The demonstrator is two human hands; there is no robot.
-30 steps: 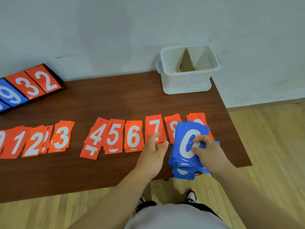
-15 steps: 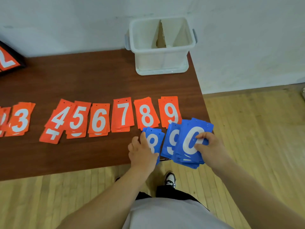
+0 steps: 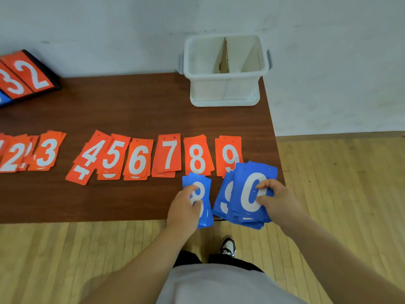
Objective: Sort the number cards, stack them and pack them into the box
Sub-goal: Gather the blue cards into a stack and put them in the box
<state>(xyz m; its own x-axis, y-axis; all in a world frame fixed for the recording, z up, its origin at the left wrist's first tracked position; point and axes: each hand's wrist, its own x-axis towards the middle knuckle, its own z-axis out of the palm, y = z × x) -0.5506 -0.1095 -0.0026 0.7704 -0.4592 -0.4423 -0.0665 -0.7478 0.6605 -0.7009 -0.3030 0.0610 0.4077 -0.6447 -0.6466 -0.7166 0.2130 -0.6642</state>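
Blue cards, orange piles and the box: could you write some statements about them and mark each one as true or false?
1. The left hand holds a blue 8 card. True.
2. The white box contains orange cards. False: only a cardboard divider shows inside it.
3. The right hand holds a blue stack with a 0 on top. True.
4. The orange 9 pile lies left of the orange 7 pile. False: it lies to the right, past the 8.
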